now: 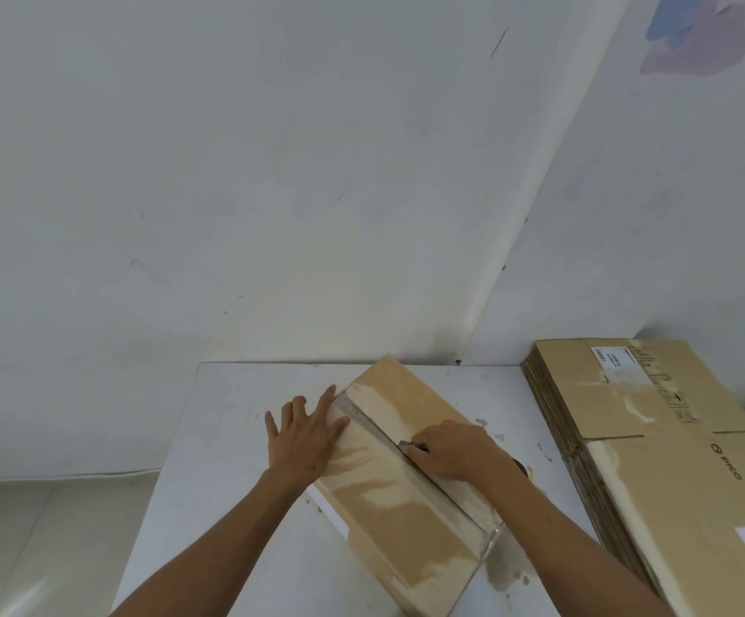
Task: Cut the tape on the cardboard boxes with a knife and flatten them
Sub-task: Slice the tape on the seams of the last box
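Observation:
A brown cardboard box (406,518) lies at an angle on the white table (228,438), its taped centre seam (370,427) running from far left to near right. My left hand (306,431) presses flat with spread fingers on the box's far left flap. My right hand (453,449) grips a knife (408,446), whose blade tip sits on the seam about midway along. Most of the knife is hidden inside the fist.
A stack of flattened cardboard boxes (655,447) fills the table's right side, close to my right forearm. White walls meet in a corner just behind the table. Grey floor shows at the lower left past the table's left edge.

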Tool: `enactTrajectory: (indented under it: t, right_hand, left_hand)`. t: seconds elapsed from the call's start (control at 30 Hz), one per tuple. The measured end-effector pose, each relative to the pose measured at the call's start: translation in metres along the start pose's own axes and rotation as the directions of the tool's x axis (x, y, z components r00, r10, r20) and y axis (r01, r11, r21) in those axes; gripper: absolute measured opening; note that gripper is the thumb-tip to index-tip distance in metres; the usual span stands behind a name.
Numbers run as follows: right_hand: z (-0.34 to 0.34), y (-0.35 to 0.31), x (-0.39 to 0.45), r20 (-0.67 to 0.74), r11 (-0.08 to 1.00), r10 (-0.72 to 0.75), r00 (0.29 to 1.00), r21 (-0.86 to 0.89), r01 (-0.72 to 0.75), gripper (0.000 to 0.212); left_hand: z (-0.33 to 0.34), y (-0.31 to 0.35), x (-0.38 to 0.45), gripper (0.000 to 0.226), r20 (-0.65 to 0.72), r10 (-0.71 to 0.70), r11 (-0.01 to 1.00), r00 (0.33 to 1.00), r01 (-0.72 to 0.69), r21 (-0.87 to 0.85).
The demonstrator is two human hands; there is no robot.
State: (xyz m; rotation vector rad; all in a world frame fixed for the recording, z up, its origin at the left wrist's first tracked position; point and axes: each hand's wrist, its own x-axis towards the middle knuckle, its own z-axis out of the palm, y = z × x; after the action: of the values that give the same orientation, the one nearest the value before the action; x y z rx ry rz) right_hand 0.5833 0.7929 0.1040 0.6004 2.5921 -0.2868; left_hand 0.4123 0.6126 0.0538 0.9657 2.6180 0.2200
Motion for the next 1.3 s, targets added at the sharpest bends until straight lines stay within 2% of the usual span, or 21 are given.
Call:
enactTrajectory:
  t: [0.1,0.2,0.27,0.4,0.7,0.83,1.0,1.17,1.3]
  right_hand:
    - [-0.003,-0.001,-0.002,0.008,0.999,-0.008,1.0,-0.032,0.008,0.05]
    - [-0.004,0.0,-0.002,0.017,0.998,-0.007,1.0,-0.064,0.008,0.046]
    - [-0.003,0.003,-0.004,0.022,0.998,-0.019,1.0,-0.058,0.02,0.047]
    - [0.0,0.016,-0.017,0.035,0.999,-0.025,0.999,-0.02,0.025,0.046]
    - [0.013,0.035,-0.04,0.017,0.994,-0.078,0.997,-0.072,0.079,0.05]
    - [0.018,0.036,-0.036,-0.038,0.998,-0.057,0.998,0.018,0.058,0.052]
    - [0.017,0.029,-0.029,-0.081,0.999,-0.05,0.995,0.017,0.051,0.056]
    - [0.012,0.02,-0.025,-0.178,0.997,-0.069,0.982,0.011,0.072,0.048]
    - [0.009,0.012,-0.016,-0.214,0.998,-0.063,0.975,-0.005,0.064,0.049]
  left_hand:
    - [0.003,0.013,-0.013,0.057,-0.105,0.052,0.995,0.993,-0.044,0.085]
    - [0.011,0.032,-0.028,0.064,-0.074,0.152,0.983,0.986,-0.143,0.112]
    - [0.021,0.038,-0.037,0.055,-0.057,0.188,0.979,0.98,-0.183,0.091]
    - [0.034,0.037,-0.038,0.09,-0.048,0.162,0.981,0.986,-0.156,0.117]
    - [0.034,0.064,-0.056,0.086,-0.048,0.046,0.997,0.998,-0.043,0.066]
    - [0.044,0.074,-0.075,0.075,-0.051,0.057,0.997,0.997,-0.054,0.06]
    - [0.052,0.071,-0.084,0.087,-0.023,0.083,0.993,0.996,-0.08,0.092]
    - [0.054,0.069,-0.085,0.107,-0.036,0.106,0.987,0.994,-0.101,0.126]
    - [0.054,0.068,-0.087,0.112,-0.017,0.102,0.987,0.995,-0.099,0.13]
